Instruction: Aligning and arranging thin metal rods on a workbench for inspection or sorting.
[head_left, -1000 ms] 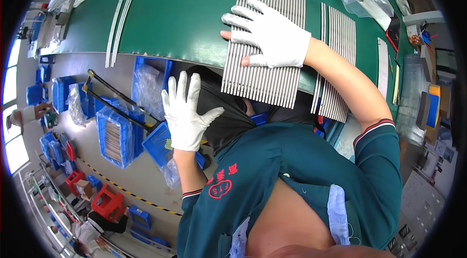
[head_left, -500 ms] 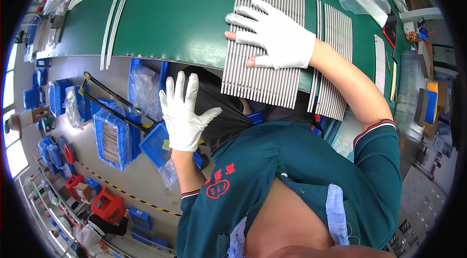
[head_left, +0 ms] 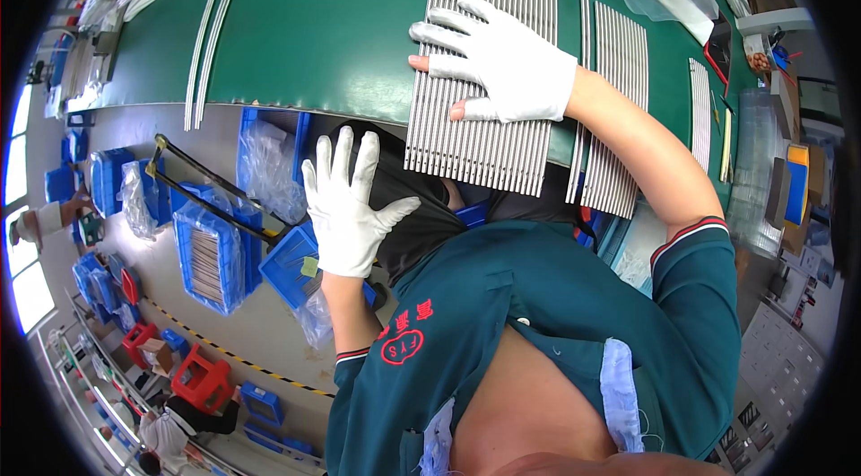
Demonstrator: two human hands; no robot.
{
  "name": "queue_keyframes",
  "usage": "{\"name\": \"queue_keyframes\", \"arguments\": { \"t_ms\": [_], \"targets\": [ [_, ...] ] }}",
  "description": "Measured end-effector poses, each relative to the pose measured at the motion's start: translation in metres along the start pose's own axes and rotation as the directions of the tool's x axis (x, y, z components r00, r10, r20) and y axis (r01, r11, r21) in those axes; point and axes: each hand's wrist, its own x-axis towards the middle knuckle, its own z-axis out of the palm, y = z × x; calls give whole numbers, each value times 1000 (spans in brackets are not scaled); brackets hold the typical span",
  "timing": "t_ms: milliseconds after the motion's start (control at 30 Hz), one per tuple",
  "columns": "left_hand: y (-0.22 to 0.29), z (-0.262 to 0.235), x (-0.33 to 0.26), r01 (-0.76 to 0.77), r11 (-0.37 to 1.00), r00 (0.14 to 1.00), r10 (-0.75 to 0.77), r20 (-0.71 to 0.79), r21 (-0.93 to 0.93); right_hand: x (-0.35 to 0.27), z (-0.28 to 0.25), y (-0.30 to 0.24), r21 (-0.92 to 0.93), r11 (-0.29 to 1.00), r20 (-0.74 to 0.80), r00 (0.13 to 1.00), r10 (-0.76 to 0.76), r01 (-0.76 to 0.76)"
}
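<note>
Our right hand [head_left: 502, 63], at 12 o'clock, presses flat and open on metal rods [head_left: 475, 117] | our left hand [head_left: 350, 207], at 9 o'clock, spread wide, holds nothing | green table [head_left: 314, 18].

My right grip [head_left: 502, 63] is pressing flat on a sheet of thin silvery rods [head_left: 480, 99] set side by side, which is lying on the green worktop [head_left: 341, 18] and overhanging its near edge.
</note>
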Motion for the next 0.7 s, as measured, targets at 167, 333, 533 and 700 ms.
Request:
{"name": "queue_keyframes", "arguments": {
  "t_ms": [167, 333, 533, 700],
  "targets": [
    [1, -2, 0, -3, 1000, 1000, 3, 4, -3, -1, 3, -1, -12, 1000, -28, 1000, 11, -11],
    [-1, -2, 0, -11, 1000, 1000, 11, 11, -2, 3, 6, -2, -28, 999, -23, 1000, 16, -16],
    [0, -1, 1, -31, 1000, 999, 31, 16, 1, 3, 10, -2, 37, 999, -74, 997, 7, -5],
    [1, -2, 1, -33, 999, 999, 32, 21, 4, 1, 11, -1, 37, 999, -96, 995, -4, 8]
  ]
}}
